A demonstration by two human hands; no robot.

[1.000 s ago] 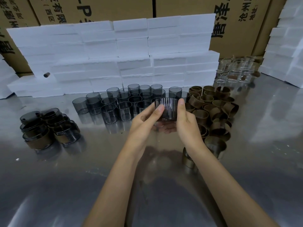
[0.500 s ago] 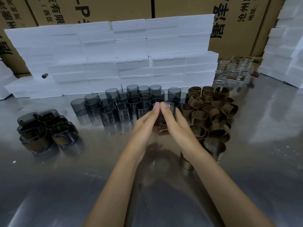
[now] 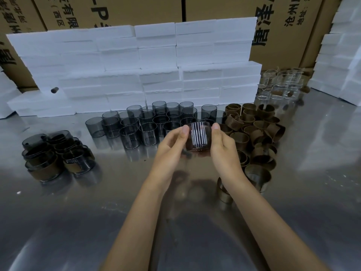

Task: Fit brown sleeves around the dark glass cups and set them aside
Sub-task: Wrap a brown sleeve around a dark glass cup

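Across the top of the frame, cardboard boxes, printed with dark characters. Below them, stacked white foam blocks on a shiny metal surface. At centre, a cluster of dark glass cups, bare. Right of centre, a heap of brown sleeves. At left, sleeved cups grouped together. Upper right, clear glassware. Mid-frame, above the surface, one dark cup, gripped between left hand and right hand, thumbs at its rim.
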